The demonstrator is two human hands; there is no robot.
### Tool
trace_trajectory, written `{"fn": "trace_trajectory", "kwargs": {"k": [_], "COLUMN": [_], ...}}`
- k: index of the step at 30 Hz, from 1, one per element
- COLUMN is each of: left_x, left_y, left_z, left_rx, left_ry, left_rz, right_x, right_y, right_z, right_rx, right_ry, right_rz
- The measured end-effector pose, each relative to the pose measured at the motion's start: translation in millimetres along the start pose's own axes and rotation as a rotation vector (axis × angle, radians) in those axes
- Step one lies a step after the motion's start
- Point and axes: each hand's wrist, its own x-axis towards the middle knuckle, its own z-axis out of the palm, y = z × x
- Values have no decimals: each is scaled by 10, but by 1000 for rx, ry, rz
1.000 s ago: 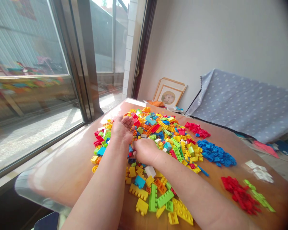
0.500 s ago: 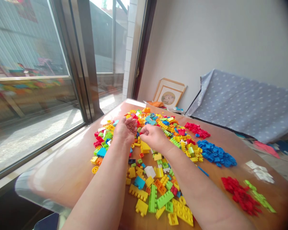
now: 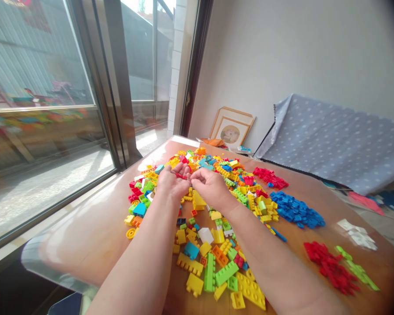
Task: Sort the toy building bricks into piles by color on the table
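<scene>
My left hand [image 3: 174, 183] is turned palm up over the brick pile, fingers loosely spread and slightly curled. A small red toy brick [image 3: 181, 176] lies in its palm. Right beside it, the thumb and fingers of my right hand [image 3: 209, 186] are pinched together at the edge of the left palm. What they hold, if anything, is too small to make out. Under and around both hands spreads a mixed pile of toy bricks [image 3: 198, 200] in yellow, green, orange, red and blue.
Sorted heaps lie on the right: red bricks [image 3: 269, 177], blue bricks [image 3: 297, 211], white bricks [image 3: 357, 234], more red ones [image 3: 331, 267] and light green ones [image 3: 357, 267]. A window [image 3: 46, 109] borders the table [image 3: 95, 227] on the left. A dotted cloth [image 3: 335, 140] hangs beyond.
My left palm has opened further and turned up, and a small red brick now shows in it. The pinched fingers of my right hand have moved slightly left, to the palm's edge.
</scene>
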Motion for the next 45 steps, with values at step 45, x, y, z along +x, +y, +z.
{"fn": "trace_trajectory", "kwargs": {"k": [45], "left_x": [-57], "left_y": [65], "left_z": [6], "left_rx": [58], "left_ry": [36], "left_rz": [84], "right_x": [-497], "right_y": [-126], "right_z": [-46], "right_rx": [-494], "right_ry": [-626], "right_rz": [-254]}}
